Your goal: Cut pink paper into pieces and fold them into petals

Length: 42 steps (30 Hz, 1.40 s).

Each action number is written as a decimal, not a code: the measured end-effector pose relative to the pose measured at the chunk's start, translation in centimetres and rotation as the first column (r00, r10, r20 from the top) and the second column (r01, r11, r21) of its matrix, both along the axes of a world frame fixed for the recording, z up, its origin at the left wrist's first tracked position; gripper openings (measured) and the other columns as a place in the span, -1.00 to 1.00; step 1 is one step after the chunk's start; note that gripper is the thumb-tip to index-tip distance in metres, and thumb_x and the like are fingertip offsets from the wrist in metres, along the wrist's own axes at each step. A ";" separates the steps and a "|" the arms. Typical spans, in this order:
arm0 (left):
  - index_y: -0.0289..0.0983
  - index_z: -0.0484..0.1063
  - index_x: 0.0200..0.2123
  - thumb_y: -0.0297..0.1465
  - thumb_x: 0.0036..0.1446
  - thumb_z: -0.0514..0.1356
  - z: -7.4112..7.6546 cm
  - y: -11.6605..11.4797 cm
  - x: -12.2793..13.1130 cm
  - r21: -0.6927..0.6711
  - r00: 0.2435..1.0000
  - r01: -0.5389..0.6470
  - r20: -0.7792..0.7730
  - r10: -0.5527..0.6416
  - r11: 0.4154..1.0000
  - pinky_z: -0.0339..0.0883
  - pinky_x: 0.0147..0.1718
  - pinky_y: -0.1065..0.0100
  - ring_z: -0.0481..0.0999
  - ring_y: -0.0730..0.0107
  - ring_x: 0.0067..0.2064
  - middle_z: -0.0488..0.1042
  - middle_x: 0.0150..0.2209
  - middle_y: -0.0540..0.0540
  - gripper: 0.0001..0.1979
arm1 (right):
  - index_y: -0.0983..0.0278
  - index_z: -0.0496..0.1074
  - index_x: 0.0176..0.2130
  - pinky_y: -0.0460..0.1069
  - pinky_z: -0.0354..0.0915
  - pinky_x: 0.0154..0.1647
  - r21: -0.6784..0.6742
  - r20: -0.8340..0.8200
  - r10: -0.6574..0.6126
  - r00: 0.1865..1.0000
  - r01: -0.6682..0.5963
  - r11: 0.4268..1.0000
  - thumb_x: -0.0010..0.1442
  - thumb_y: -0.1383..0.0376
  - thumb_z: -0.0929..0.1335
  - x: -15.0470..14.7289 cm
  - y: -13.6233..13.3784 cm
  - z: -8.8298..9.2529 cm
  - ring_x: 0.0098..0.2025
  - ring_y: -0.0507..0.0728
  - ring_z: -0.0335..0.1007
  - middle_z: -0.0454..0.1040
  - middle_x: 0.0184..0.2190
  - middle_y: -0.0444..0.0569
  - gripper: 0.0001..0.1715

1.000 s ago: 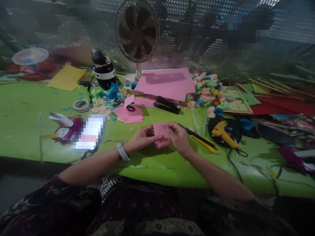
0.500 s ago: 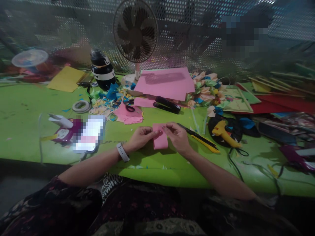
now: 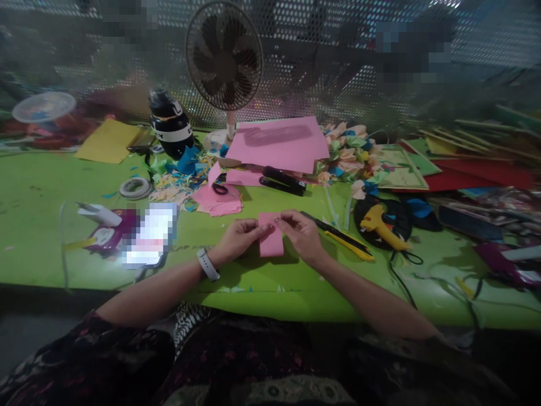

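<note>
Between my hands is a small strip of pink paper point(image 3: 271, 242), its lower end looking folded or curved over. My left hand point(image 3: 239, 239) pinches its left edge with thumb and fingers. At the upper right edge, my right hand point(image 3: 301, 234) grips the same paper between thumb and fingertips. Just beyond lie a black stapler point(image 3: 282, 180) and a pile of pink paper pieces point(image 3: 220, 202) with scissors point(image 3: 219, 188) on top. Right of my right hand rests a yellow and black cutter knife point(image 3: 349, 242).
A lit phone point(image 3: 152, 234) lies on the left and a tape roll point(image 3: 135, 188) behind it. A yellow glue gun point(image 3: 382, 225) with its cord is on the right. Large pink sheets point(image 3: 281, 141), a fan point(image 3: 225, 62), a black bottle point(image 3: 173, 127) and paper flowers point(image 3: 349, 146) stand at the back.
The whole view has shifted slightly, so things appear a little further left. Both hands keep their grip on the pink paper, which now hangs a bit straighter.
</note>
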<state>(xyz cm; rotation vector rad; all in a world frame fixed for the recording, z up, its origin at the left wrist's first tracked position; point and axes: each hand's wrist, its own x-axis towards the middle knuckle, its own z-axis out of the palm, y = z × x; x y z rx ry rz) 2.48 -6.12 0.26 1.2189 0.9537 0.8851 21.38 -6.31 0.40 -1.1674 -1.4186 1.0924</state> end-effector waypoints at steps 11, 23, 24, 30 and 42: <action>-0.29 0.48 -0.55 0.07 -0.02 0.45 -0.3 0.1 0.1 -0.012 0.999 -0.017 0.032 0.018 1.000 0.02 -0.59 0.44 0.23 0.57 -0.55 0.39 -0.57 0.00 -0.47 | 0.19 0.56 -0.31 0.12 0.44 -0.14 0.015 -0.007 0.005 1.000 -0.005 1.000 0.14 -0.05 0.50 0.0 0.2 0.2 -0.21 0.19 0.50 0.61 -0.29 -0.02 -0.63; -0.34 0.63 -0.27 -0.20 -0.17 0.59 -1.0 0.5 -0.2 -0.117 0.972 0.203 0.143 -0.186 0.972 0.48 -0.23 0.33 0.60 0.41 -0.32 0.68 -0.28 -0.13 -0.55 | 0.21 0.56 -0.29 0.11 0.46 -0.13 0.100 -0.037 -0.039 0.999 0.042 0.994 0.16 -0.06 0.52 0.0 0.0 0.0 -0.22 0.17 0.50 0.59 -0.29 -0.04 -0.61; -0.34 0.63 -0.27 -0.22 -0.16 0.59 -1.1 0.5 -0.2 -0.112 0.965 0.238 0.138 -0.222 0.965 0.47 -0.22 0.33 0.60 0.41 -0.32 0.68 -0.28 -0.13 -0.57 | 0.20 0.56 -0.28 0.11 0.46 -0.13 0.098 -0.039 -0.042 0.998 0.046 0.994 0.16 -0.06 0.51 0.1 0.0 0.1 -0.21 0.17 0.50 0.58 -0.29 -0.03 -0.60; -0.34 0.64 -0.27 -0.25 -0.08 0.56 -1.6 0.5 -0.5 -0.063 0.946 0.325 0.043 -0.322 0.944 0.41 -0.31 0.36 0.58 0.40 -0.35 0.67 -0.29 -0.14 -0.64 | 0.18 0.54 -0.26 0.15 0.49 -0.06 0.114 -0.034 -0.076 0.997 0.079 0.990 0.18 -0.08 0.50 0.3 -0.5 0.6 -0.15 0.19 0.51 0.57 -0.23 -0.01 -0.60; -0.32 0.67 -0.22 -0.17 -0.09 0.56 -1.5 1.9 -0.9 0.077 0.981 0.044 0.185 -0.057 0.996 0.52 -0.13 0.20 0.65 0.29 -0.23 0.70 -0.20 -0.20 -0.57 | 0.20 0.39 -0.40 0.05 0.29 -0.39 -0.077 0.286 0.199 0.937 -0.184 0.980 0.16 -0.30 0.41 0.1 0.0 0.7 -0.41 0.12 0.33 0.44 -0.46 -0.07 -0.36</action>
